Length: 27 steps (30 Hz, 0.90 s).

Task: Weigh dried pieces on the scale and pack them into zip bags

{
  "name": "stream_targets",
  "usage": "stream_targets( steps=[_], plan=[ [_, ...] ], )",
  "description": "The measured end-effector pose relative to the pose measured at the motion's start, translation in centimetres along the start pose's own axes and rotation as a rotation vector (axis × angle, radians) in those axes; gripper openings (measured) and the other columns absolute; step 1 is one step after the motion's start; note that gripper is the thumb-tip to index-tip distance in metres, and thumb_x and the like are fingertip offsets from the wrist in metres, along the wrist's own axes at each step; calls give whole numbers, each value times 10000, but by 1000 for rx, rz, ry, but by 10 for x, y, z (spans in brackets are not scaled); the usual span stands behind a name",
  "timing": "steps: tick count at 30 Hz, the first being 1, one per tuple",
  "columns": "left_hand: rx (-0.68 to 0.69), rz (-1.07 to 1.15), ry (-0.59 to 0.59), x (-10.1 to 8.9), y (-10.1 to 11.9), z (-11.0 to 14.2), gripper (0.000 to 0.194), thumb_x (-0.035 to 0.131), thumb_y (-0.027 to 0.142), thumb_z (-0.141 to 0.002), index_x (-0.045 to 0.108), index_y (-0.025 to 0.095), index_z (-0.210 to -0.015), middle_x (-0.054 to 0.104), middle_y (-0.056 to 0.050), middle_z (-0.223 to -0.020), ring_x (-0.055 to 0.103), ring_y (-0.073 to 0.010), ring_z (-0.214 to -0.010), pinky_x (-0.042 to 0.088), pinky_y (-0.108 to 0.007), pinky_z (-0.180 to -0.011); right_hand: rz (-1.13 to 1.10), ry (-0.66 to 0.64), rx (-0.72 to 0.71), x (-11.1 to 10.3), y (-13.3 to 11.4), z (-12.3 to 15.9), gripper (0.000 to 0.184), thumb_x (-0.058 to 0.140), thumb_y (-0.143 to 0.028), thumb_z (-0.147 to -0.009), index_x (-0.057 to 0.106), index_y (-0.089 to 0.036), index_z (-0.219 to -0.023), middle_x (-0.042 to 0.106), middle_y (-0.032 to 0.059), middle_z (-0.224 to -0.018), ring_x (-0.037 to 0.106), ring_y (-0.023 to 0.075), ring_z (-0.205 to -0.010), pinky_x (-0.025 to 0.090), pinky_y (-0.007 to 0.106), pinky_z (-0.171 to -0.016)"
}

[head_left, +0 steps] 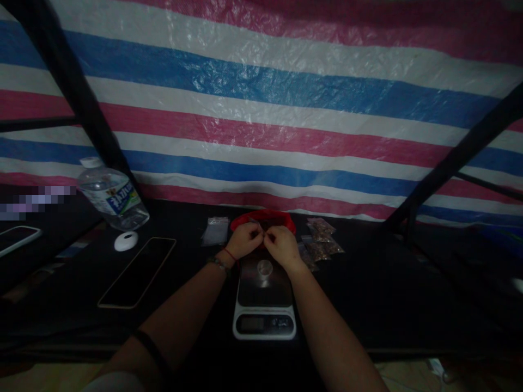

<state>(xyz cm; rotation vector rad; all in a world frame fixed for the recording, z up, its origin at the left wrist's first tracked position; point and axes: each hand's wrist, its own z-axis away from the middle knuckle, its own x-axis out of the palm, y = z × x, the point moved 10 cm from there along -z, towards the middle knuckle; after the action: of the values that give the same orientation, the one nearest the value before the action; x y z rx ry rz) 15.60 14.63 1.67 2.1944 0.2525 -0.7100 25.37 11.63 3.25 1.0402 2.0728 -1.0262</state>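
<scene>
My left hand (246, 239) and my right hand (283, 245) meet with fingertips pinched, close together in front of a red bag or bowl (281, 218) whose contents are dark. Between them they appear to grip a small clear plastic bag (255, 222), mostly hidden by the fingers. Below the hands stands a white kitchen scale (265, 305) with a small round clear cup (265, 268) on its metal plate. To the right lie several filled zip bags (322, 245) with brownish bits inside. A stack of flat clear zip bags (215, 231) rests left of the red container.
A phone (138, 272) lies on the black table (368, 305) at the left, near a white oval object (126, 240) and a clear plastic bottle (114, 198). Another phone (16, 238) is at the far left. Black slanted posts flank a striped plastic sheet (265, 130) behind.
</scene>
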Motion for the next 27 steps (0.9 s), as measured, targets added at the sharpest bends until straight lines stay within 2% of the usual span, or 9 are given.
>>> stream_targets(
  steps=[6, 8, 11, 14, 17, 20, 22, 24, 27],
  plan=[
    [-28, -113, 38, -6, -1, 2, 136, 550, 174, -721, 568, 158, -587, 569, 0, -591, 507, -121, -562, 385, -238, -557, 52, 128, 101, -17, 16, 0, 122, 564, -195, -748, 563, -207, -627, 590, 31, -636, 545, 187, -664, 405, 298, -644],
    [-25, -124, 60, -9, 0, 2, 118, 546, 173, -720, 573, 159, -606, 566, -3, -598, 503, -124, -562, 385, -244, -555, 48, 159, 117, -21, 19, 1, 130, 560, -185, -736, 536, -209, -610, 571, 21, -623, 531, 180, -651, 399, 295, -637],
    [16, -104, 125, -18, 5, 2, 97, 515, 155, -734, 590, 163, -673, 606, -32, -691, 547, -153, -656, 435, -277, -635, -4, 151, 75, -22, 14, 1, 138, 558, -170, -729, 519, -209, -602, 552, 9, -615, 519, 173, -652, 400, 292, -648],
    [61, -62, 201, -28, 8, 2, 129, 485, 142, -758, 594, 171, -698, 650, -61, -822, 587, -180, -795, 465, -319, -758, -125, 99, -26, -17, 2, 0, 139, 547, -176, -770, 539, -205, -634, 568, 12, -653, 529, 169, -688, 420, 293, -688],
    [52, -31, 266, -36, 6, 4, 171, 457, 153, -798, 614, 172, -732, 669, -62, -870, 604, -180, -832, 474, -320, -776, -300, 114, -69, -17, 1, -2, 154, 491, -225, -856, 587, -198, -739, 614, 43, -795, 566, 173, -800, 457, 300, -757],
    [41, -15, 271, -38, 6, 6, 187, 451, 151, -803, 633, 171, -766, 681, -59, -881, 616, -175, -834, 482, -310, -771, -389, 235, -8, -22, 18, -2, 174, 454, -225, -874, 618, -194, -923, 628, 84, -1002, 570, 192, -981, 458, 348, -892],
    [46, 3, 252, -36, 8, 7, 191, 457, 161, -807, 647, 169, -798, 687, -64, -911, 621, -179, -853, 484, -311, -785, -410, 278, 64, -20, 34, -2, 256, 452, -203, -858, 602, -189, -1065, 615, 103, -1121, 552, 204, -1077, 429, 390, -969],
    [49, 28, 233, -34, 10, 7, 203, 462, 193, -826, 660, 167, -863, 691, -68, -935, 625, -183, -868, 485, -313, -797, -452, 264, 136, -11, 48, -2, 349, 453, -185, -841, 568, -184, -1170, 606, 109, -1184, 549, 207, -1120, 416, 411, -999],
    [43, 72, 239, -35, 11, 8, 236, 448, 246, -865, 663, 165, -921, 690, -66, -915, 624, -180, -857, 484, -305, -795, -577, 212, 192, 5, 59, -3, 409, 461, -181, -822, 546, -186, -1222, 618, 102, -1199, 584, 198, -1103, 446, 402, -980]
  ],
)
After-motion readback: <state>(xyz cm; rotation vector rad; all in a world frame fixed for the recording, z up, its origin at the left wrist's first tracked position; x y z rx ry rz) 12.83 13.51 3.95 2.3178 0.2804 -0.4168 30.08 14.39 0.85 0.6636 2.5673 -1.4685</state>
